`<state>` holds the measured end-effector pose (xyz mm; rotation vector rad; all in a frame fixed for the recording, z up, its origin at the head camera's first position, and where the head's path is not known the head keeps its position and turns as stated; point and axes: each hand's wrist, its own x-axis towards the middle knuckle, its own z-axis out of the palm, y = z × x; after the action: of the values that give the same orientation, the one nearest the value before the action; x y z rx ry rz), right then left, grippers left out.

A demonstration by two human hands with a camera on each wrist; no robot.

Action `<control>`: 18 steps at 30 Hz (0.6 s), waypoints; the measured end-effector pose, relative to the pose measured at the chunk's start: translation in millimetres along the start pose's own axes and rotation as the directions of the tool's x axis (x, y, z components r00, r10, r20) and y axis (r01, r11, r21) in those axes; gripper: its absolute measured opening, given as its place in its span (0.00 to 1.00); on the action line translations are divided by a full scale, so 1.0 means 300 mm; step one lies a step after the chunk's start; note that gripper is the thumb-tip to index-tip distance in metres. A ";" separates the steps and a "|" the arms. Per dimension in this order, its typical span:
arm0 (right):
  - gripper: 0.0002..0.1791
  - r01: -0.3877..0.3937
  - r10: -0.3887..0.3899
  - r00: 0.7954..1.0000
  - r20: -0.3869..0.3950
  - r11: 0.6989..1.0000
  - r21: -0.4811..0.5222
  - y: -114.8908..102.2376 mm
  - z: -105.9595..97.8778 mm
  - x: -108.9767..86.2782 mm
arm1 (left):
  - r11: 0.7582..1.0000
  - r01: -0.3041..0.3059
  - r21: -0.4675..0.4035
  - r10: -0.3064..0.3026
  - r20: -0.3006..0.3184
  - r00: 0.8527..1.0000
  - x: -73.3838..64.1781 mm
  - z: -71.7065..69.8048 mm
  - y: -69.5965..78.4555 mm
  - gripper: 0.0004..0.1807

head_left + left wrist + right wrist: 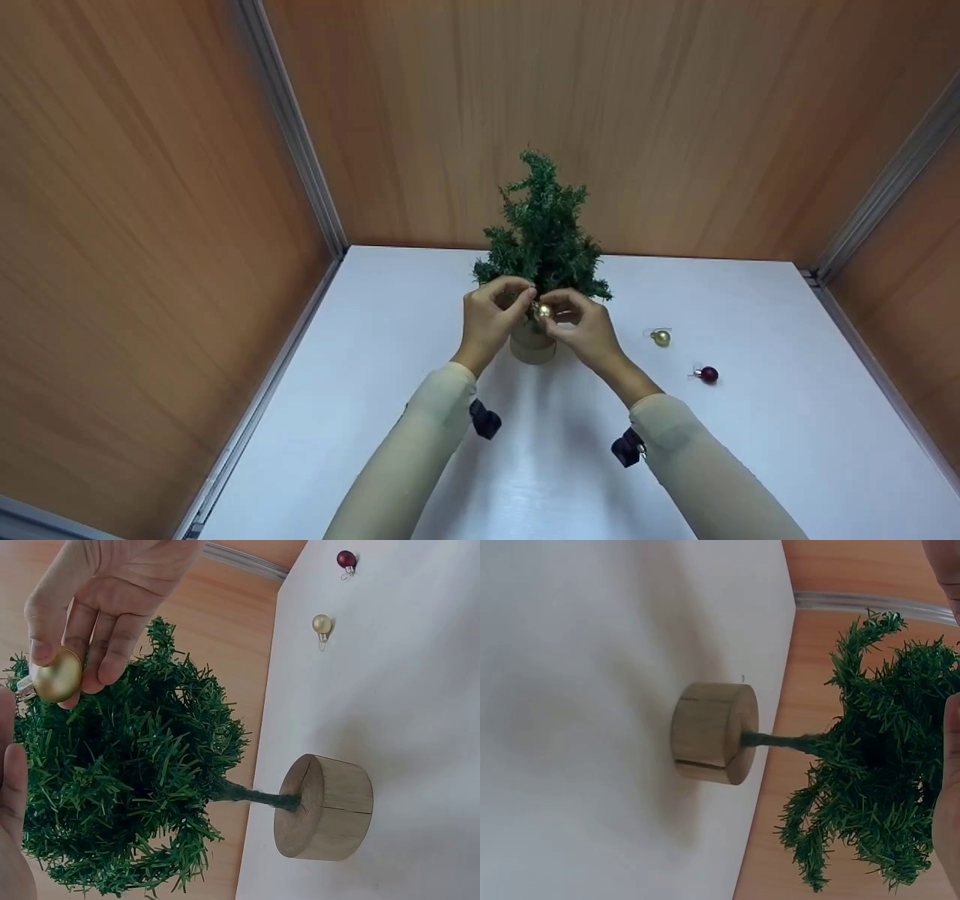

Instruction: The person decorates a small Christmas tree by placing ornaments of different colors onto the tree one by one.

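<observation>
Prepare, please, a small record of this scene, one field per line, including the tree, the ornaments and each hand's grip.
Tree: small green tree, upright
Base: round wooden block, cracked, on the white table
Right-hand grip: pinches a gold bauble in front of the tree
Left-hand grip: close to that bauble; whether it pinches the hook is unclear
Loose ornaments: second gold bauble and dark red bauble, both right of the tree
</observation>
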<state>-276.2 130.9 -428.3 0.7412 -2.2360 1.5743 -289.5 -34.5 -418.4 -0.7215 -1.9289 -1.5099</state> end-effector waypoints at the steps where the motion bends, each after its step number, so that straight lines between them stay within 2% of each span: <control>1: 0.13 0.000 0.000 1.000 0.002 1.000 0.001 0.000 0.000 0.000 | 1.000 -0.001 0.000 0.001 0.000 1.000 0.000 0.000 0.001 0.04; 4: 0.13 0.003 -0.003 1.000 0.004 1.000 -0.001 0.002 0.000 0.001 | 1.000 -0.003 -0.005 0.003 0.002 1.000 0.003 -0.002 0.015 0.04; 11: 0.13 0.010 -0.010 1.000 0.003 0.999 0.035 0.007 -0.002 0.002 | 1.000 0.005 -0.022 -0.005 0.006 1.000 0.001 0.001 0.012 0.04; 18: 0.13 0.011 -0.011 1.000 0.005 1.000 0.019 0.006 0.000 0.001 | 1.000 0.016 0.004 -0.016 0.009 1.000 0.000 0.005 0.024 0.04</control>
<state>-277.5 131.2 -429.6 0.7623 -2.2196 1.5925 -284.5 -31.4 -414.0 -0.7139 -1.9477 -1.5148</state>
